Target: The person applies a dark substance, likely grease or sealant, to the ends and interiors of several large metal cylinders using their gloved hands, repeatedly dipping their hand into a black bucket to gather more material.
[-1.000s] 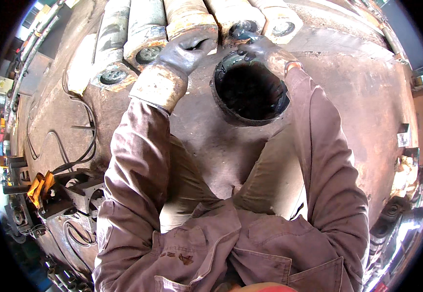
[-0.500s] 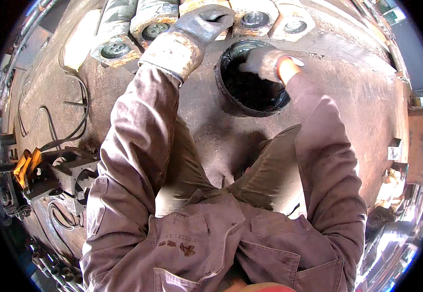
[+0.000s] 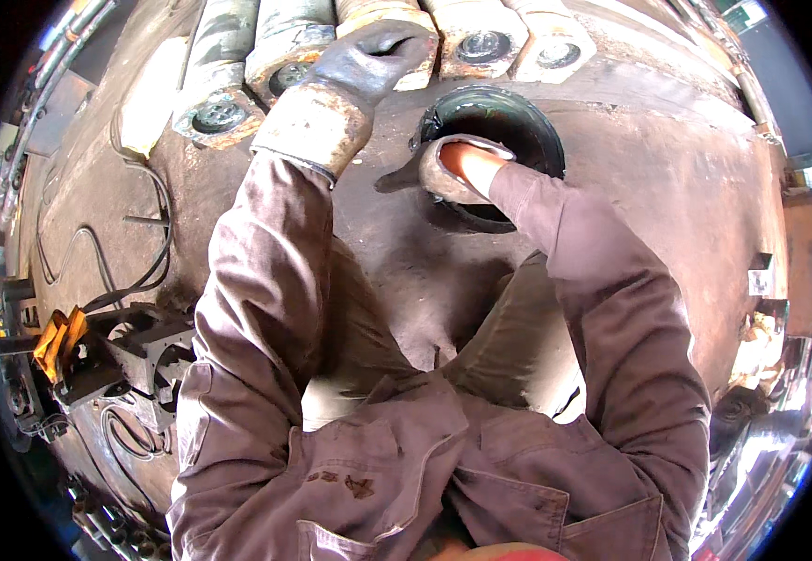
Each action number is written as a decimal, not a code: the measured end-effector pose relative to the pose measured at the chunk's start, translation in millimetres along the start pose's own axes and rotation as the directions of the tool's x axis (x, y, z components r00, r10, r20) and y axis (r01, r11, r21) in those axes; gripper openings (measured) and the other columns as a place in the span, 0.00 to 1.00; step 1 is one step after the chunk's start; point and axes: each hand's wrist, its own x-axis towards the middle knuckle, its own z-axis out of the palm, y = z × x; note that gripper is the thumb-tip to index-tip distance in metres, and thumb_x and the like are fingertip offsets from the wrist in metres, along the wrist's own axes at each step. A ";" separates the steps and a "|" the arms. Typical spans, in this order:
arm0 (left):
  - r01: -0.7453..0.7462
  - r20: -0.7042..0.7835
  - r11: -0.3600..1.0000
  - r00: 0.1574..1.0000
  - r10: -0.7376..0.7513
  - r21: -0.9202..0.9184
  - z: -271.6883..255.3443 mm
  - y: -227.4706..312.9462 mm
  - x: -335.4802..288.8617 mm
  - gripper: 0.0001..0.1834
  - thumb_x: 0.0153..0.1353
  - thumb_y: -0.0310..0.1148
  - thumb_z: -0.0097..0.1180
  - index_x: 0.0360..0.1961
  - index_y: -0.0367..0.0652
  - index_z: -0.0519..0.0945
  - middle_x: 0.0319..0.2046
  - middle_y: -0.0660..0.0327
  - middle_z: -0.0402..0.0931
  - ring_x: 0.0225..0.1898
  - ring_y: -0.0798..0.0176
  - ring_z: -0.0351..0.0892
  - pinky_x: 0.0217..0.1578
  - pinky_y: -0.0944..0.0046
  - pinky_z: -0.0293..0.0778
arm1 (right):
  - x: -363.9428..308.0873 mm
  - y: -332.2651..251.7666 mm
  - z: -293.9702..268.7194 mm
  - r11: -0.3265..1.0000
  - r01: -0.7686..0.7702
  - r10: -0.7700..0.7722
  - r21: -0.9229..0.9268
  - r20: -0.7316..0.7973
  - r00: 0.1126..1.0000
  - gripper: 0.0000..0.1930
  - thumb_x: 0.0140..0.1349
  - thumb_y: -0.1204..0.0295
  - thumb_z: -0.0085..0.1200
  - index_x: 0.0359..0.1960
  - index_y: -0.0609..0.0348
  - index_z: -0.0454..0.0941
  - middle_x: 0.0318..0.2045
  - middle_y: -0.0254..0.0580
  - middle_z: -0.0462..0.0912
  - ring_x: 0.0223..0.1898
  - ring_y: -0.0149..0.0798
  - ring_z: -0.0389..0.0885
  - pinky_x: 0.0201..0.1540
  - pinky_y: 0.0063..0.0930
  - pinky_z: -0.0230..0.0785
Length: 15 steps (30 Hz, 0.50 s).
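My left hand [image 3: 368, 61], in a dark-coated work glove with a pale stained cuff, rests on the six-sided end [image 3: 413, 77] of the middle metal cylinder. Its fingers look curled, and whatever lies inside them is hidden. My right hand [image 3: 448, 173] wears a similar glove, bent at the wrist over the near left rim of a black bucket [image 3: 541, 126]. The dark fingertips point left, past the rim, over the floor. They are blurred and partly hidden by the glove, so a grip cannot be made out. The bucket's inside is dark, with wet-looking smears along its wall.
Several thick cylinders with six-sided ends lie side by side ahead, including one at left [image 3: 217, 114] and one at right [image 3: 555, 54]. A dark cable [image 3: 161, 224] winds over the floor at left, near metal brackets [image 3: 144, 351] and a yellow-orange piece [image 3: 58, 344].
My right hand has come up out of the bucket and moved left and nearer to me, over its rim. My left hand has shifted slightly left, staying at the middle cylinder's end.
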 end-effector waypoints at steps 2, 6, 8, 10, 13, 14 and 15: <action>0.015 -0.022 0.997 1.000 -0.013 0.071 2.9 0.8 1.3 0.16 0.71 0.42 0.70 0.54 0.48 0.90 0.50 0.64 0.90 0.52 0.67 0.86 0.58 0.64 0.80 | -3.6 0.8 1.4 1.000 0.013 -0.013 0.023 -0.015 1.000 0.33 0.74 0.42 0.52 0.67 0.55 0.80 0.68 0.48 0.81 0.67 0.46 0.79 0.71 0.37 0.67; 0.069 -0.115 0.979 0.989 -0.093 -0.193 17.9 -8.1 -3.2 0.16 0.68 0.39 0.74 0.53 0.46 0.90 0.49 0.66 0.91 0.50 0.71 0.87 0.56 0.67 0.81 | -14.6 5.9 -4.9 0.982 0.096 -0.079 0.165 -0.107 0.991 0.32 0.75 0.44 0.50 0.68 0.56 0.79 0.69 0.47 0.80 0.67 0.44 0.78 0.72 0.34 0.65; 0.097 -0.112 0.981 0.987 -0.117 -0.166 22.8 -8.9 3.1 0.16 0.66 0.37 0.75 0.53 0.46 0.90 0.49 0.68 0.91 0.51 0.73 0.86 0.56 0.69 0.81 | -23.6 21.1 -17.3 0.941 0.143 -0.083 0.305 -0.200 0.976 0.32 0.76 0.44 0.50 0.69 0.56 0.78 0.69 0.47 0.80 0.67 0.43 0.78 0.72 0.33 0.65; 0.093 -0.098 0.981 0.989 -0.110 -0.169 18.3 -10.7 -0.7 0.15 0.68 0.38 0.73 0.53 0.46 0.90 0.49 0.66 0.91 0.52 0.71 0.86 0.57 0.67 0.80 | -25.1 33.6 -27.5 0.860 0.227 -0.093 0.457 -0.296 0.951 0.32 0.76 0.45 0.49 0.69 0.56 0.77 0.70 0.47 0.79 0.68 0.42 0.77 0.72 0.32 0.64; 0.051 -0.135 0.993 0.989 -0.065 -0.105 8.8 -11.1 -5.9 0.17 0.71 0.42 0.69 0.53 0.44 0.90 0.50 0.61 0.90 0.53 0.65 0.87 0.60 0.63 0.80 | -22.6 55.4 -39.7 0.716 0.323 -0.062 0.619 -0.404 0.912 0.31 0.78 0.46 0.48 0.70 0.57 0.76 0.70 0.47 0.79 0.68 0.40 0.77 0.73 0.30 0.63; 0.040 -0.128 0.993 0.990 -0.054 -0.111 12.2 -4.7 -3.2 0.17 0.71 0.42 0.69 0.53 0.44 0.90 0.50 0.61 0.90 0.53 0.65 0.87 0.60 0.63 0.80 | -20.3 70.3 -38.5 0.672 0.321 -0.024 0.667 -0.414 0.910 0.31 0.78 0.47 0.48 0.70 0.57 0.76 0.70 0.46 0.79 0.68 0.40 0.76 0.73 0.29 0.63; 0.041 -0.133 0.994 0.990 -0.054 -0.098 15.4 1.4 -3.4 0.17 0.70 0.43 0.70 0.53 0.44 0.90 0.51 0.60 0.90 0.54 0.64 0.87 0.60 0.62 0.80 | -15.7 87.5 -35.8 0.675 0.315 -0.011 0.667 -0.417 0.909 0.31 0.78 0.47 0.48 0.70 0.57 0.76 0.70 0.46 0.79 0.68 0.40 0.76 0.73 0.29 0.63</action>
